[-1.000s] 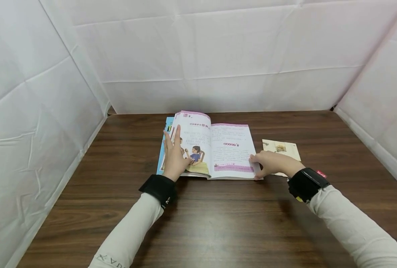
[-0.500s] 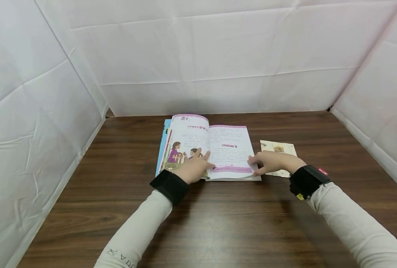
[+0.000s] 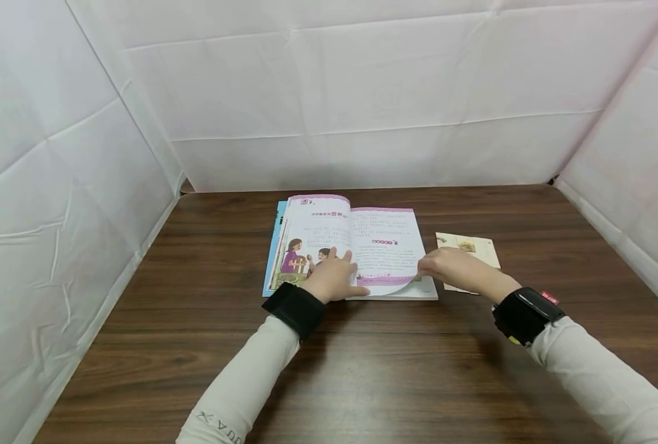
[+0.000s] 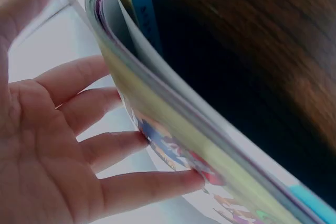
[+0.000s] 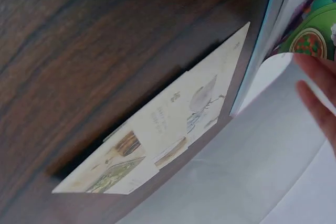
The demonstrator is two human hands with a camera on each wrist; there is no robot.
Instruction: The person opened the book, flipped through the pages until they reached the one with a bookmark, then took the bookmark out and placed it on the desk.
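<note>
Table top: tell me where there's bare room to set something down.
The table is bare wood along its near side, between the sleeves, and left of the open book up to the white wall. A strip behind the book is free too. It is crowded mid-table: left hand, right hand, card.

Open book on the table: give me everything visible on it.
The book is a thin, glossy paperback lying open on the dark wood table, with pink-bordered pages, a cartoon picture on the left page and text on the right. The left hand rests on the left page; the right hand lifts the right page's lower corner, which curls up. A pale card lies just right.
</note>
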